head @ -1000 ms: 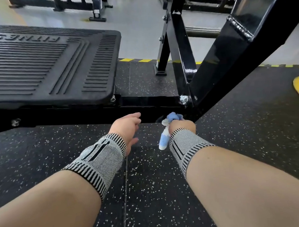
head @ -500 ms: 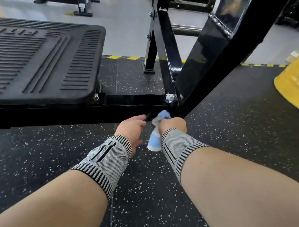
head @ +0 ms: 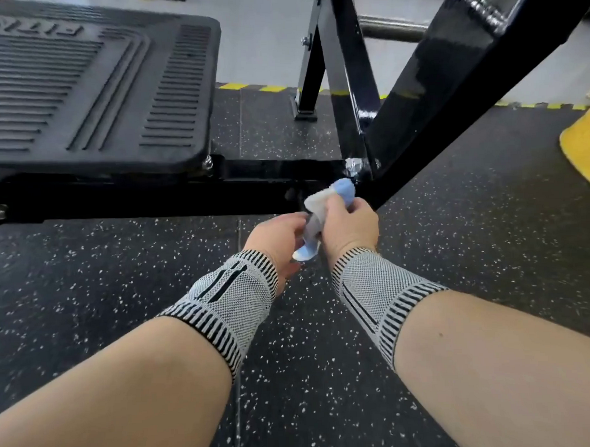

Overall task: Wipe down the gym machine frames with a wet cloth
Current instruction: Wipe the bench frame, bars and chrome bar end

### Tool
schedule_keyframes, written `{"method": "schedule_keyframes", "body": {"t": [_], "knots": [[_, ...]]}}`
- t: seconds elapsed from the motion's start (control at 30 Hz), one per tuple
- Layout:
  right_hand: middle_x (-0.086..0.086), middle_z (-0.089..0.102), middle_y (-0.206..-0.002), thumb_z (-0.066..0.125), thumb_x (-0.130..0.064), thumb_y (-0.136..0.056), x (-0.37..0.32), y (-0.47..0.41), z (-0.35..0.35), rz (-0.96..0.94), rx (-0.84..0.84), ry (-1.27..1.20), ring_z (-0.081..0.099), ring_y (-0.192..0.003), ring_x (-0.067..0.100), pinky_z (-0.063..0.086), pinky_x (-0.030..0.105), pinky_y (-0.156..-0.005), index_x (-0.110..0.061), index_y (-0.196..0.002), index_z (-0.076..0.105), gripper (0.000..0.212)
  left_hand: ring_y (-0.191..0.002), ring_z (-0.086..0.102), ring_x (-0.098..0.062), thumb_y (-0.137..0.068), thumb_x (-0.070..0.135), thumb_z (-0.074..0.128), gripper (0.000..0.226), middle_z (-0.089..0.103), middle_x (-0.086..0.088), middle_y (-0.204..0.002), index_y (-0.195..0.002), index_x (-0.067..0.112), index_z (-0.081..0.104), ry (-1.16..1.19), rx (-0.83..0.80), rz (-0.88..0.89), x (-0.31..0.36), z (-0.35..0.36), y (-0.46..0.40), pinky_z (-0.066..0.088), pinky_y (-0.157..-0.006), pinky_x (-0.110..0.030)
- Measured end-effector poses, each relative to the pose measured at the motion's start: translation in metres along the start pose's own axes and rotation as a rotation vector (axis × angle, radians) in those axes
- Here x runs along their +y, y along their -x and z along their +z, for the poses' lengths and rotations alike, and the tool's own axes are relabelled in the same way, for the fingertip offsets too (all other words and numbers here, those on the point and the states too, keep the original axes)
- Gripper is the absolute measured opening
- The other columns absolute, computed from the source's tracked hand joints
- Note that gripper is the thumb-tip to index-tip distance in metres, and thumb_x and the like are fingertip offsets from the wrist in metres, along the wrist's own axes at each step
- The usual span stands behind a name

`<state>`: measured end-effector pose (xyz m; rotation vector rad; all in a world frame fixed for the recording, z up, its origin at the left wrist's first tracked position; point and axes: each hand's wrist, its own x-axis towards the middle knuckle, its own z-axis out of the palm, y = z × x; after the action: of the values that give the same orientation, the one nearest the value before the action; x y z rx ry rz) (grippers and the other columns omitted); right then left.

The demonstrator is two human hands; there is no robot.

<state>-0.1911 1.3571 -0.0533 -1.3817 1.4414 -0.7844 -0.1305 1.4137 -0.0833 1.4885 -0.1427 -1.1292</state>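
Below the frame [head: 275, 187], both hands [head: 349, 226] grip the cloth [head: 343, 190], fingers hidden.

Both forearms are bare; each wrist wears a grey knitted wrist sleeve [head: 234, 302] with black striped cuffs and thin black lines.

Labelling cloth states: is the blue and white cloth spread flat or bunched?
Bunched. The blue and white cloth is wadded between both hands, right hand and left hand, ends poking out.
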Motion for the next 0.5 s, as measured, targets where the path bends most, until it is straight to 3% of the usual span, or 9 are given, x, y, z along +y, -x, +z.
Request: {"method": "schedule_keyframes", "body": {"t": [0.1, 0.2, 0.33, 0.4, 0.5], "knots": [[-0.006, 0.056, -0.067, 0.060, -0.022, -0.083, 0.025, 0.023, 0.009, 0.039, -0.142, 0.062, 0.054, -0.064, 0.013, 0.049, 0.031, -0.071, -0.017, -0.070, 0.054, 0.015, -0.102, 0.061, -0.024, -0.094, 0.032, 0.055, 0.011, 0.064, -0.006, -0.114, -0.094, 0.022, 0.060, 0.054, 0.065, -0.100, -0.022, -0.013, 0.014, 0.051, -0.092, -0.045], [-0.010, 0.062, -0.076, 0.065, -0.018, -0.081, 0.051, 0.053, 0.006, 0.106, -0.237, 0.140, 0.058, -0.068, 0.006, 0.053, 0.029, -0.074, -0.019, -0.084, 0.062, 0.004, -0.107, 0.064, -0.029, -0.091, 0.045, 0.057, 0.025, 0.067, -0.009, -0.118, -0.094, 0.021, 0.065, 0.125, 0.127, -0.219, -0.051, -0.028, 0.041, 0.051, -0.094, -0.049], [-0.005, 0.069, -0.083, 0.068, -0.022, -0.081, 0.071, 0.113, -0.012, 0.202, -0.341, 0.179, 0.065, -0.075, 0.009, 0.056, 0.030, -0.074, -0.018, -0.092, 0.069, 0.012, -0.097, 0.069, -0.027, -0.084, 0.045, 0.065, 0.035, 0.072, -0.010, -0.106, -0.100, 0.014, 0.072, 0.291, 0.203, -0.339, -0.081, -0.043, 0.094, 0.055, -0.089, -0.047], [-0.004, 0.068, -0.075, 0.062, -0.018, -0.085, 0.063, 0.142, -0.028, 0.274, -0.356, 0.137, 0.061, -0.067, 0.007, 0.052, 0.025, -0.066, -0.017, -0.079, 0.069, 0.010, -0.094, 0.068, -0.024, -0.084, 0.047, 0.066, 0.041, 0.072, -0.010, -0.106, -0.107, 0.013, 0.071, 0.357, 0.221, -0.376, -0.088, -0.048, 0.125, 0.056, -0.088, -0.045], [0.002, 0.053, -0.058, 0.052, -0.015, -0.089, 0.047, 0.175, -0.059, 0.413, -0.234, 0.091, 0.048, -0.061, 0.017, 0.042, 0.032, -0.061, -0.013, -0.052, 0.052, 0.037, -0.090, 0.069, -0.022, -0.086, 0.055, 0.058, 0.050, 0.073, -0.004, -0.096, -0.112, 0.015, 0.069, 0.463, 0.207, -0.433, -0.087, -0.047, 0.173, 0.055, -0.087, -0.042]]}}
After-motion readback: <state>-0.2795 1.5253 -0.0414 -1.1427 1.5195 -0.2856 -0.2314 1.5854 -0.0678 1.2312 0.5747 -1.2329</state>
